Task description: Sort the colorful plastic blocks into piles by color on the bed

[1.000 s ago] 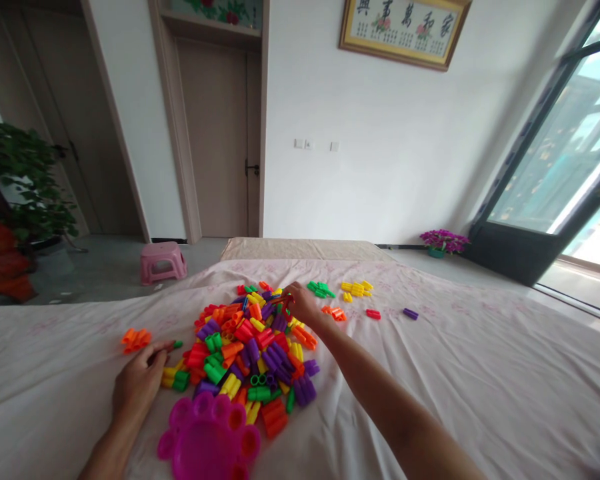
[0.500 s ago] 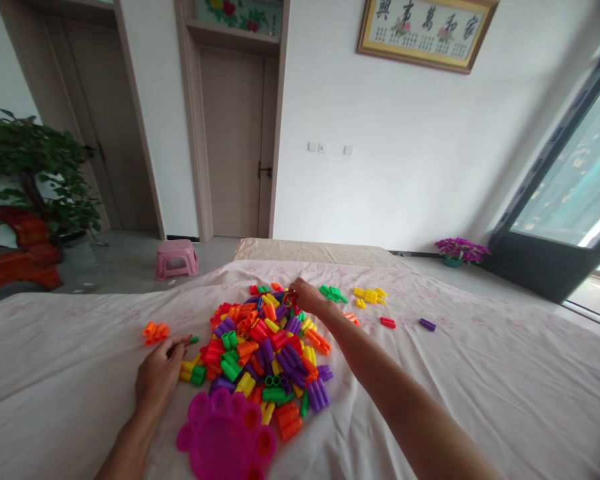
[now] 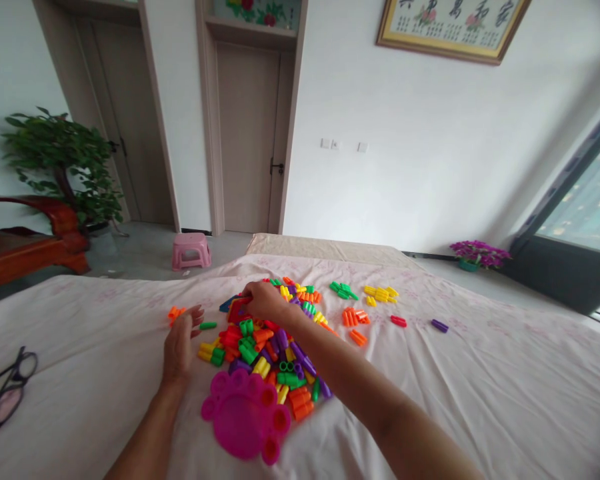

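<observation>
A heap of red, orange, yellow, green and purple plastic pieces (image 3: 265, 340) lies on a pale sheet. Over its upper left part, my right hand (image 3: 263, 301) is closed on a flat red piece (image 3: 237, 310), with a blue piece (image 3: 226, 305) beside it. My left hand (image 3: 181, 337) is at the left of the heap, fingers apart, near a green piece (image 3: 208, 326) and an orange cluster (image 3: 175, 313). In front of the heap lies a magenta paw-shaped tray (image 3: 240, 423).
Green (image 3: 343, 290), yellow (image 3: 381, 294) and orange pieces (image 3: 355, 317) lie in groups to the right, with a red piece (image 3: 399, 321) and a purple piece (image 3: 439, 325) farther out. Glasses (image 3: 13, 390) rest at the left.
My right hand has moved left across the heap with the red piece. My left hand has opened, and the green piece lies beside it. The view has shifted left.
</observation>
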